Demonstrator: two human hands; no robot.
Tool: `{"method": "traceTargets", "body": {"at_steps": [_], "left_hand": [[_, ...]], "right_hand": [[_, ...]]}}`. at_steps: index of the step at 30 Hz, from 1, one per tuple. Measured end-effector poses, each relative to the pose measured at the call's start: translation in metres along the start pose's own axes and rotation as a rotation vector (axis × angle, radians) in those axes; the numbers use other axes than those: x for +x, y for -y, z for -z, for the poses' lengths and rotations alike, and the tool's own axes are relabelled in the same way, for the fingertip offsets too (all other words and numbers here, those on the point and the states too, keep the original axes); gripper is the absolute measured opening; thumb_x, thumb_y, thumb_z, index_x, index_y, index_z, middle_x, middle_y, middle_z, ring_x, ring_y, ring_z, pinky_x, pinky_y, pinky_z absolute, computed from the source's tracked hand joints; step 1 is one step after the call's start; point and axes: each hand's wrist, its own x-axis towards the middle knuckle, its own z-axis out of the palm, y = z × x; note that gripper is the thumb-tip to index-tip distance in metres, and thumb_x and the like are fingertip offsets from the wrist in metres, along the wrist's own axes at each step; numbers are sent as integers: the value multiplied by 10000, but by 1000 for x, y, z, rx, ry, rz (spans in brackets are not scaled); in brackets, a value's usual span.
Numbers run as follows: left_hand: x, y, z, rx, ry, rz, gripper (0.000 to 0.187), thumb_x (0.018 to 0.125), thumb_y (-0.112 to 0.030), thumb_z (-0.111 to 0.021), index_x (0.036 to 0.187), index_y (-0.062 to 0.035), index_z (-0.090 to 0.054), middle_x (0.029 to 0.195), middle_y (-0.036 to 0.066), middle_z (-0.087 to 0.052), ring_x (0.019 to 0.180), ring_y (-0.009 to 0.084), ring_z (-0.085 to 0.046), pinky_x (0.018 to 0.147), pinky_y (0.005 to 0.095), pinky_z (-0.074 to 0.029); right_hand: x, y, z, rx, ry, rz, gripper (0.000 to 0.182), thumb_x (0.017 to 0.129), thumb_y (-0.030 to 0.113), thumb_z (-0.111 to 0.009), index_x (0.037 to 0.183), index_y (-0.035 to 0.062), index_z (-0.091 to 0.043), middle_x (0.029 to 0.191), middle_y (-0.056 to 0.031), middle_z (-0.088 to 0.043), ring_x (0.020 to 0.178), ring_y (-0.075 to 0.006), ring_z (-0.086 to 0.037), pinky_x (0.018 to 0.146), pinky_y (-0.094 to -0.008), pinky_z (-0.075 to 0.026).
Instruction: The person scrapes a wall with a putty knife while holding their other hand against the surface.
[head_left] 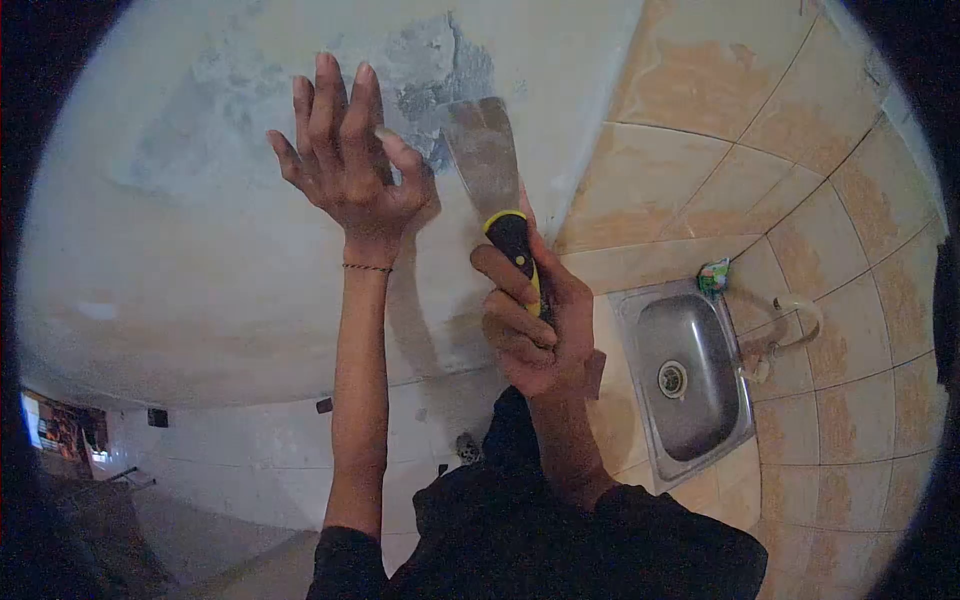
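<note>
My right hand (530, 330) is wrapped round the black and yellow handle of a putty knife (482, 145). Its wide metal blade points up, with the top edge at the rough grey patch (425, 65) of a pale painted surface (230, 290). Paint has flaked off there, and one raised edge shows near the blade. Left of the blade, my left hand (350, 165) is open, fingers spread over that same surface, its lower palm hidden. A thin braided band (368, 267) circles the left wrist.
At the right, a steel sink (690, 375) is set into a counter, with a tap (765, 355) beside it. A small green packet (714, 276) rests at the sink's corner. Beige and orange tiles (700, 70) line the wall. Dark furniture (110, 520) stands at lower left.
</note>
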Motion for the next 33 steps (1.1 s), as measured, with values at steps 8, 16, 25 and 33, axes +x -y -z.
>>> {"method": "traceTargets", "body": {"at_steps": [8, 16, 25, 33], "left_hand": [[1, -1, 0, 13, 7, 9, 560, 815, -200, -482, 1361, -185, -609, 1483, 61, -534, 1423, 246, -428, 1243, 457, -33], [0, -2, 1, 5, 4, 13, 569, 819, -194, -484, 1376, -179, -597, 1488, 64, -530, 1425, 249, -424, 1243, 457, -31], [0, -3, 3, 0, 15, 12, 577, 815, -201, -476, 1380, -174, -593, 1487, 70, -531, 1418, 261, -436, 1245, 455, -33], [0, -3, 4, 13, 23, 13, 595, 795, -192, -482, 1380, -174, -587, 1502, 63, -514, 1425, 259, -427, 1246, 464, -35]], "right_hand": [[-2, 0, -4, 60, -20, -38, 272, 1103, 304, -340, 1042, 48, -410, 763, -52, -382, 411, -81, -349, 267, -206, -340], [0, 4, -1, 44, 0, -59, 263, 1104, 306, -333, 1100, 61, -429, 762, -49, -381, 418, -86, -355, 282, -204, -348], [-9, -5, -6, 56, -50, 4, 246, 1103, 272, -335, 1068, 41, -412, 760, -42, -374, 400, -66, -347, 260, -198, -333], [-4, 2, 3, -45, -11, -29, 274, 1097, 309, -364, 1043, 43, -404, 752, -54, -390, 428, -75, -368, 257, -201, -352]]}}
